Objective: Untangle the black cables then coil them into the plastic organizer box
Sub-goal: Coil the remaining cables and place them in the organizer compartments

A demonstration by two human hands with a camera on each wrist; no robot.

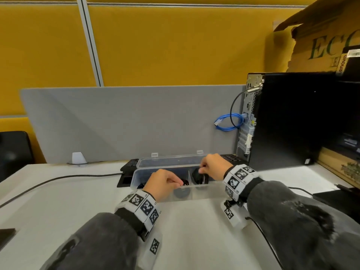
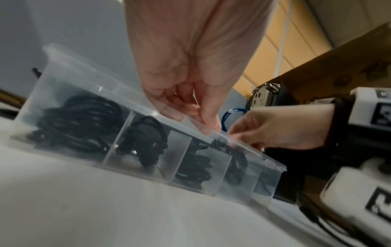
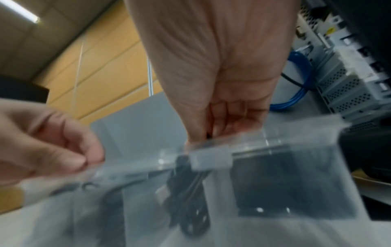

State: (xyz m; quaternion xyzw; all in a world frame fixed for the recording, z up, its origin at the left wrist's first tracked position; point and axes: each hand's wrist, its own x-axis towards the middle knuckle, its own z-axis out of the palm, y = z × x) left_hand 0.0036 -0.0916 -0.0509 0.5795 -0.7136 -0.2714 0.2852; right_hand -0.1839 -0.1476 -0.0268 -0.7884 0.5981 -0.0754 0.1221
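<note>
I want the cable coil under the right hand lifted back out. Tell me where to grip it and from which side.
Grip the top arc of the cable coil, coming straight down from above. It stands on edge in a narrow compartment of the organizer box, so walls and dividers block its sides; only the top loops are open. The right hand already reaches in there.

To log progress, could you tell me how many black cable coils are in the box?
4: far-left coil, second coil, third coil, fourth coil under the right hand, one per compartment; others may be hidden.
</note>
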